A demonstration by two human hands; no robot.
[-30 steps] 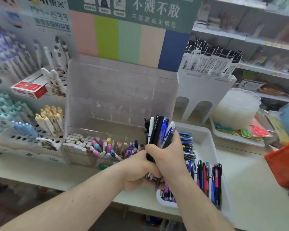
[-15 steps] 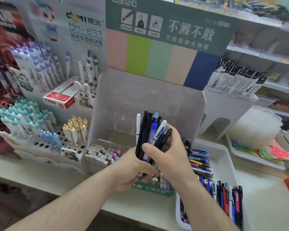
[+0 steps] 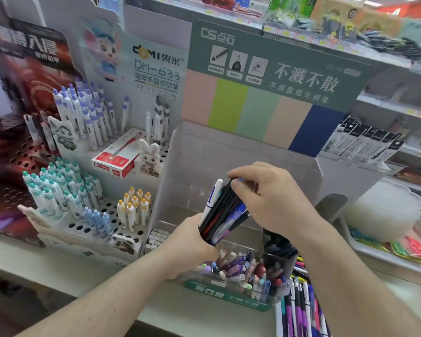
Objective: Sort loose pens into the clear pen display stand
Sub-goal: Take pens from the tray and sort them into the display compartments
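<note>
Lifted higher than a moment ago, the pen bundle is hanging above the clear pen display stand. Left hand fingers are clenching its base; right hand fingers are pinching the tips. Light, stiff, slippery barrels are likely to slide, so gripping mid-length seems safest.

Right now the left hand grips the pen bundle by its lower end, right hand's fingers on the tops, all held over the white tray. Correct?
Not quite. The head view shows the bundle of pens held over the clear pen display stand, not over the white tray. The rest holds: the left hand grips the lower end and the right hand has fingers on the tops.
</note>
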